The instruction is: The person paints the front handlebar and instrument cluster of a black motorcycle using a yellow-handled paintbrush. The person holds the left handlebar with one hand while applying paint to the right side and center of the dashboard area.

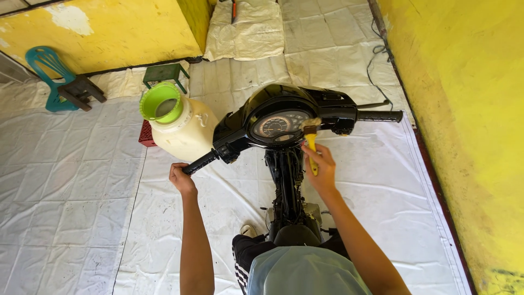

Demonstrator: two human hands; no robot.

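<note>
Left hand [182, 178] clenched around left handlebar grip [200, 162]. Right hand [322, 166] grasps yellow-handled brush [311, 139]; bristles above the fingertips, touching the motorcycle's instrument dial [278, 125]. Cream jug [183, 128] with green funnel [161, 102] beyond left knuckles.

The motorbike [286, 164] stands on the sheeting [82, 180], in front of the person. The left hand [180, 177] is on the left grip [201, 162]; the right hand [322, 166] holds a brush [311, 139] against the gauge [279, 125]. A jug [183, 128] stands left of the handlebar, a crate [146, 135] beside it, a stool [164, 74] behind it, and a chair [54, 76] far left.
</note>
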